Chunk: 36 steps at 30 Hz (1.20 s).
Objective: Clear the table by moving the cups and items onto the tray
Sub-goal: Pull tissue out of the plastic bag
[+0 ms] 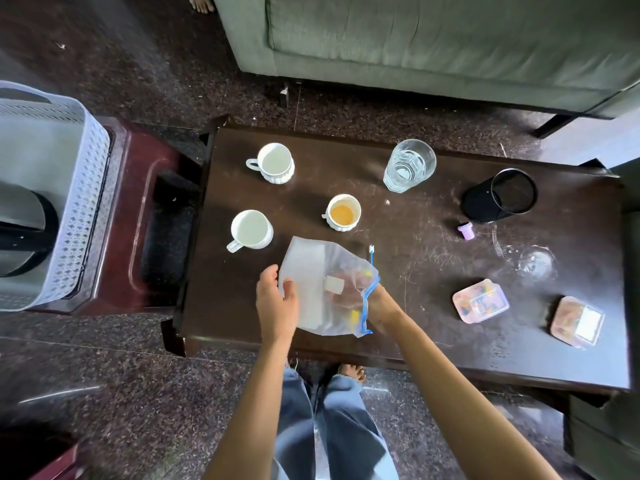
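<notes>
A frosted zip bag (311, 292) with a blue seal lies at the front of the dark table (433, 306). My left hand (277, 303) grips its left edge. My right hand (379, 303) reaches inside the bag's mouth, mostly hidden by the plastic. Behind the bag stand three white cups: one at the far left (275, 163), one nearer (251, 230), and one with orange liquid (343, 213). A glass of water (408, 166) stands at the back. A white perforated tray (52, 202) rests on a stool at the left.
A black mesh holder (498, 197) lies on its side at the right, with a small purple cap (465, 232) beside it. Two clear lidded boxes (479, 301) (576, 322) sit front right. A grey-green sofa (433, 46) stands behind the table. My foot (351, 372) is under the front edge.
</notes>
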{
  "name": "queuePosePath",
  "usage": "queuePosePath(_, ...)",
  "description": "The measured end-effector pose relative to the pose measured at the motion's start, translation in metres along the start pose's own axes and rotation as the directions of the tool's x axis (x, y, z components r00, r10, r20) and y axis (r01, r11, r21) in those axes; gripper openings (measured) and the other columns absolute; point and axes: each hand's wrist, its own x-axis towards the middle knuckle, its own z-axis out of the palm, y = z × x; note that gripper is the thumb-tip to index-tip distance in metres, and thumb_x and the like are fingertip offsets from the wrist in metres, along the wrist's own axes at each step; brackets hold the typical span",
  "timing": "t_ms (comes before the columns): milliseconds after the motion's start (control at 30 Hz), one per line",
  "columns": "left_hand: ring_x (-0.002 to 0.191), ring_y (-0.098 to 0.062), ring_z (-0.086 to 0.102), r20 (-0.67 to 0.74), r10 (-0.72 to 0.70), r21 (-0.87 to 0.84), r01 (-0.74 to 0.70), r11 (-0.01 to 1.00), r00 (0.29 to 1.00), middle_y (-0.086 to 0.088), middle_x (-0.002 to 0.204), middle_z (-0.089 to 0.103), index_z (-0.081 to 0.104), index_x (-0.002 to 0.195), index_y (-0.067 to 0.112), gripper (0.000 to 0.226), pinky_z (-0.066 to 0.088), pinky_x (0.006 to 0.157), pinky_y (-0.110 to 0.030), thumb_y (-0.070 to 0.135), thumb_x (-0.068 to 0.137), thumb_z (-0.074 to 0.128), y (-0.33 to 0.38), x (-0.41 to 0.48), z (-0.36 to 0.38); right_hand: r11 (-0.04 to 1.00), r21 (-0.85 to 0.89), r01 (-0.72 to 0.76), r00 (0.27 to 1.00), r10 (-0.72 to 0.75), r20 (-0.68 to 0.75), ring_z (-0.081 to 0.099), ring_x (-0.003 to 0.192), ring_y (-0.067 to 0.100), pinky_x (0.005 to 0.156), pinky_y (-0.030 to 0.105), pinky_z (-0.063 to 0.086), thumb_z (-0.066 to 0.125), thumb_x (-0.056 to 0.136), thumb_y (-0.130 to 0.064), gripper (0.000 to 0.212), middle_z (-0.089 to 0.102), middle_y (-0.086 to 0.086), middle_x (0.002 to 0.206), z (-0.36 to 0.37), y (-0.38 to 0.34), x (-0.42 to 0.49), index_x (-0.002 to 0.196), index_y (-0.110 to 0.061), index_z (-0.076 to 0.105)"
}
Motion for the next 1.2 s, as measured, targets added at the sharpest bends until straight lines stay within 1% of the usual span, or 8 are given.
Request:
queuePosePath(167,0.122,-0.029,0.051,0.155,-0.071,0.083,0.059,0.995,0.985,-0.013,0.14,0.042,0.038,0.139,0.008,0.047,0.043,0.096,-0.033,0.015,0.095,0.054,-0.017,0.028,0.005,0.999,0.025,-0.032,0.999,0.032,0.017,0.051,0.053,0.0,0.055,0.009,0.038,0.06,0.064,-0.013,0.01,0.051,-0.01,0.059,0.007,0.006,0.011,0.062,-0.016,0.051)
queuePosePath(300,0.108,-0.025,0.056,0.154,-0.162,0.014,0.162,0.987,0.975,-0.011,0.13,0.05,0.039,0.136,0.01,0.048,0.043,0.083,-0.029,0.025,0.094,0.057,-0.015,0.034,0.005,0.976,0.214,-0.049,0.998,0.038,0.058,0.062,0.085,0.002,0.075,0.023,0.049,0.055,0.094,-0.002,0.024,0.066,-0.015,0.093,0.009,0.009,0.01,0.108,-0.021,0.061)
queuePosePath(467,0.093,-0.024,0.059,0.165,-0.206,-0.088,0.223,0.971,0.965,-0.006,0.11,0.064,0.058,0.112,0.015,0.023,0.051,0.078,-0.038,0.029,0.095,0.053,-0.023,0.038,0.0,0.939,0.343,-0.016,1.0,0.021,-0.011,0.06,0.052,-0.004,0.05,0.01,0.046,0.038,0.101,-0.004,0.029,0.061,-0.003,0.07,0.009,0.003,0.016,0.084,-0.011,0.06)
queuePosePath(600,0.086,-0.017,0.056,0.268,-0.207,-0.232,0.272,0.934,0.941,-0.001,0.094,0.062,0.059,0.097,0.018,0.015,0.046,0.074,-0.032,0.03,0.096,0.05,-0.02,0.037,-0.005,0.946,0.287,-0.15,0.985,0.118,0.127,0.05,0.111,0.009,0.069,0.01,0.045,0.064,0.09,-0.009,0.061,0.044,-0.003,0.128,0.006,0.015,0.025,0.144,-0.016,0.035)
queuePosePath(767,0.099,-0.024,0.057,0.449,-0.105,-0.299,0.26,0.918,0.887,-0.013,0.113,0.062,0.062,0.098,0.021,0.016,0.045,0.085,-0.036,0.032,0.097,0.05,-0.026,0.038,-0.01,0.987,0.106,-0.119,0.99,0.109,0.09,0.04,0.133,0.022,0.099,0.026,0.04,0.069,0.088,-0.016,0.066,0.038,0.003,0.146,0.005,0.016,0.025,0.145,-0.021,0.037)
queuePosePath(900,0.116,-0.033,0.055,0.518,-0.072,-0.299,0.259,0.918,0.853,-0.007,0.116,0.063,0.065,0.102,0.033,0.015,0.043,0.103,-0.051,0.035,0.097,0.051,-0.028,0.038,-0.012,0.975,0.171,-0.139,0.988,0.126,0.085,0.054,0.086,0.0,0.064,0.001,0.045,0.062,0.093,-0.009,0.039,0.049,-0.002,0.118,0.001,0.014,0.024,0.13,-0.013,0.05)
queuePosePath(1067,0.117,-0.035,0.054,0.511,-0.058,-0.319,0.252,0.914,0.858,-0.012,0.117,0.061,0.066,0.098,0.032,0.013,0.039,0.106,-0.053,0.033,0.096,0.053,-0.026,0.034,-0.011,0.99,-0.001,-0.142,0.99,0.142,0.006,0.054,0.102,0.015,0.083,0.022,0.038,0.068,0.088,-0.03,0.029,0.057,-0.006,0.108,0.005,0.006,0.031,0.116,-0.02,0.065)
queuePosePath(1200,0.114,-0.03,0.057,0.454,-0.086,-0.332,0.258,0.908,0.887,-0.007,0.113,0.065,0.065,0.099,0.028,0.016,0.044,0.102,-0.047,0.035,0.097,0.051,-0.025,0.033,-0.01,0.919,0.273,-0.285,0.958,0.283,0.049,0.06,0.063,0.008,0.047,0.016,0.05,0.06,0.087,-0.004,0.034,0.059,0.0,0.079,0.003,-0.005,0.032,0.12,0.006,0.059)
